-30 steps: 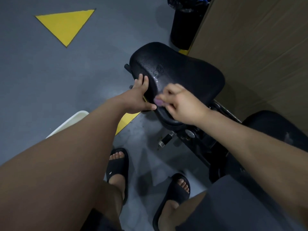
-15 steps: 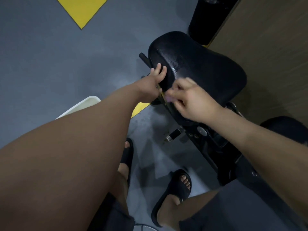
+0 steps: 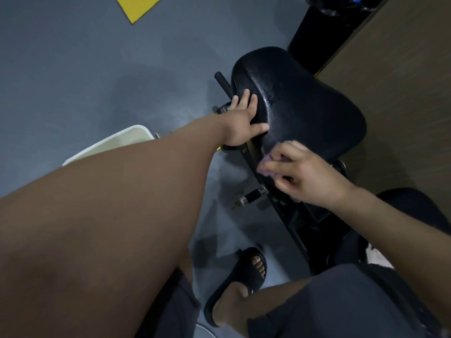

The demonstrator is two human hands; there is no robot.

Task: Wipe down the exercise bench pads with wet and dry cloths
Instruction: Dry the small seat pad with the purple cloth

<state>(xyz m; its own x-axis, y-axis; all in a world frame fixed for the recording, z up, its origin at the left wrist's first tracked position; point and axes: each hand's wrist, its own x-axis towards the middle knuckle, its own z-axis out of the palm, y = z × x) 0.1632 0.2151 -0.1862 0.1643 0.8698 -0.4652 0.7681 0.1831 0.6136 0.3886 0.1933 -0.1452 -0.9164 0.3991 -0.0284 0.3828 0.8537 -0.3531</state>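
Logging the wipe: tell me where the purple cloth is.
Head view, right of centre: right hand holds the purple cloth on the near edge of the black pad.

The pad (image 3: 305,113) ahead of me is black, with a fine pebbled grain that glints in small spots. The cloth (image 3: 268,165) peeking from under my right hand (image 3: 305,176) is pale purple. A sliver of yellow frame (image 3: 251,145) shows below the pad's edge, and the knob (image 3: 252,196) beneath is silver with a black grip. The floor (image 3: 85,69) is plain mottled grey, with a yellow triangle (image 3: 136,6) at eleven o'clock. The tub (image 3: 117,145) at ten o'clock is cream-white. At two o'clock the wall (image 3: 402,69) is brown with a faint wood grain. The bin (image 3: 324,32) at one o'clock is black. My sandal (image 3: 241,276) at six o'clock is black, and my shorts (image 3: 329,301) are dark grey.
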